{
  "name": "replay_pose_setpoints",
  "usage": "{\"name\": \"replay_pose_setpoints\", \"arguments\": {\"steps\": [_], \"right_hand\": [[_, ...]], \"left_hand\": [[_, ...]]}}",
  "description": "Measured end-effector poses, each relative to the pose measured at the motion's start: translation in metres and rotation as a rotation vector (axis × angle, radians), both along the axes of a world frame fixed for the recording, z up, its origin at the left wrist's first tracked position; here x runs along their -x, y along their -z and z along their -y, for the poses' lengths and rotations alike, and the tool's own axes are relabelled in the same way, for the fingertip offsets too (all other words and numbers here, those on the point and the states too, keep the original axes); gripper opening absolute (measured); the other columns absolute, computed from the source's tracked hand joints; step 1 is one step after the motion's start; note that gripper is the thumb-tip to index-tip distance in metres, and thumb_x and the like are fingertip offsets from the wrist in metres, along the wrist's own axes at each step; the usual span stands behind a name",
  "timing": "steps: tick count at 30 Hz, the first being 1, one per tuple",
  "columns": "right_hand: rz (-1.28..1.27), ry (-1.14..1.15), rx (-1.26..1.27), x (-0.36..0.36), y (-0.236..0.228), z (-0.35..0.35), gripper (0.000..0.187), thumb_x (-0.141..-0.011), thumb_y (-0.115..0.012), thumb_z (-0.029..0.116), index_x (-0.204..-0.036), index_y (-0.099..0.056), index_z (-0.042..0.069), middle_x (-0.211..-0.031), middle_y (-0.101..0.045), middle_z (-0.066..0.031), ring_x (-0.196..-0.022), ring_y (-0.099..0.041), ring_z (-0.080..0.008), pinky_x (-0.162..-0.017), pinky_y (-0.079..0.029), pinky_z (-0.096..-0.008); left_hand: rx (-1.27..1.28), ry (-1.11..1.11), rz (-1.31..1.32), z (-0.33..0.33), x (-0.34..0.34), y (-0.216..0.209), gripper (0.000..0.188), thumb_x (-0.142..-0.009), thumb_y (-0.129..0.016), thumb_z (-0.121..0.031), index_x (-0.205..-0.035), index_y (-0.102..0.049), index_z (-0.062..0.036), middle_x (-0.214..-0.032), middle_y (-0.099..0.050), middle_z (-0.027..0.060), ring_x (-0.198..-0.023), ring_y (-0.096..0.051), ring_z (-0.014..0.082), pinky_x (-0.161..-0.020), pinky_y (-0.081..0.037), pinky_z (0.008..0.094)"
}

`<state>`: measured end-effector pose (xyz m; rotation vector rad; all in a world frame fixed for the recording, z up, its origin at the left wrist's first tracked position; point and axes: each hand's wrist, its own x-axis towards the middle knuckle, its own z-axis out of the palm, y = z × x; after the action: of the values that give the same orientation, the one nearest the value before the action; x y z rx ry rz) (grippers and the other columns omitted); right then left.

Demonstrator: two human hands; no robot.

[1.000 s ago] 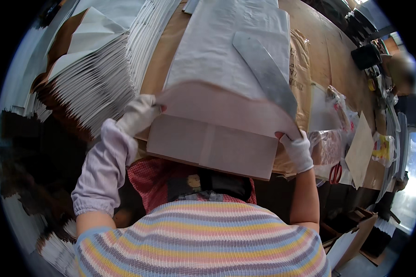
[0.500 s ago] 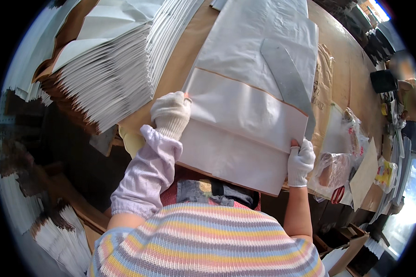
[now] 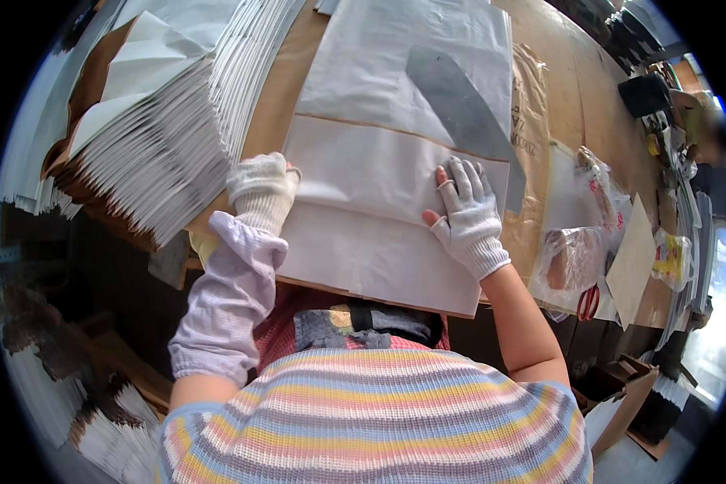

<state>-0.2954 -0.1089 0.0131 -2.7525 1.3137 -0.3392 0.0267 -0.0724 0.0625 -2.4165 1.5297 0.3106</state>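
In front of me lies a large white paper sheet (image 3: 363,173), its near part folded over into a flap with a brown edge. My left hand (image 3: 262,187), in a white knitted glove, is closed at the left edge of the fold and pinches the paper there. Spread flat on the flap's right half is my right hand (image 3: 468,211), gloved with the thumb and a fingertip bare. A grey metal plate (image 3: 456,97) with a slanted end lies on the white paper beyond the flap, passing beneath it to the right side.
A thick fanned stack of white paper (image 3: 157,149) with brown edges stands on the left. Brown printed paper (image 3: 531,121) lies right of the sheet. Farther right are clear plastic bags (image 3: 571,256), red-handled scissors (image 3: 588,302) and a beige card (image 3: 631,262). A person is at the far right.
My right hand has left the sheet's right edge and moved left and up onto the flap, opening flat. The flap lies flatter. My left hand stays at the left edge.
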Motion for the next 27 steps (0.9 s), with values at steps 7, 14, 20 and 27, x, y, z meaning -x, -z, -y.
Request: {"name": "replay_pose_setpoints", "arguments": {"steps": [7, 14, 20, 27], "right_hand": [[0.012, -0.263, -0.062, -0.075, -0.015, 0.022, 0.083, -0.08, -0.076, 0.046, -0.148, -0.052, 0.006, -0.151, -0.048, -0.0202, -0.142, -0.041, -0.0424, -0.124, -0.026, -0.054], [0.082, 0.088, 0.049, 0.042, 0.005, 0.0, 0.089, -0.078, -0.08, 0.047, -0.15, -0.049, 0.005, -0.16, -0.039, -0.0239, -0.151, -0.03, -0.0455, -0.126, -0.02, -0.0575], [0.2, 0.167, 0.013, 0.06, 0.011, 0.0, 0.092, -0.074, -0.083, 0.037, -0.151, -0.047, 0.003, -0.159, -0.041, -0.0248, -0.148, -0.033, -0.0488, -0.124, -0.025, -0.0587], [0.381, 0.111, 0.147, 0.063, -0.006, -0.031, 0.069, -0.061, -0.085, 0.013, -0.125, -0.062, 0.0, -0.15, -0.052, -0.0222, -0.142, -0.043, -0.0499, -0.121, -0.029, -0.0625]], "left_hand": [[0.442, 1.011, -0.208, 0.023, 0.04, 0.049, 0.075, -0.1, -0.056, -0.052, -0.162, -0.029, -0.0206, -0.169, -0.026, 0.0117, -0.156, -0.019, 0.034, -0.127, -0.017, 0.0528], [0.438, 0.735, -0.208, -0.028, -0.055, 0.067, 0.109, -0.088, -0.065, -0.066, -0.165, -0.018, -0.0044, -0.173, -0.018, 0.0154, -0.161, -0.009, 0.0361, -0.131, -0.008, 0.053], [0.424, 0.732, -0.139, 0.002, -0.002, 0.02, 0.1, -0.082, -0.077, -0.055, -0.156, -0.037, -0.0009, -0.16, -0.039, 0.0215, -0.151, -0.031, 0.043, -0.123, -0.029, 0.0543], [0.264, 0.553, -0.436, 0.052, 0.037, -0.065, 0.075, -0.083, -0.079, -0.053, -0.13, -0.062, 0.0026, -0.128, -0.068, 0.0237, -0.121, -0.064, 0.0399, -0.107, -0.05, 0.0459]]}}
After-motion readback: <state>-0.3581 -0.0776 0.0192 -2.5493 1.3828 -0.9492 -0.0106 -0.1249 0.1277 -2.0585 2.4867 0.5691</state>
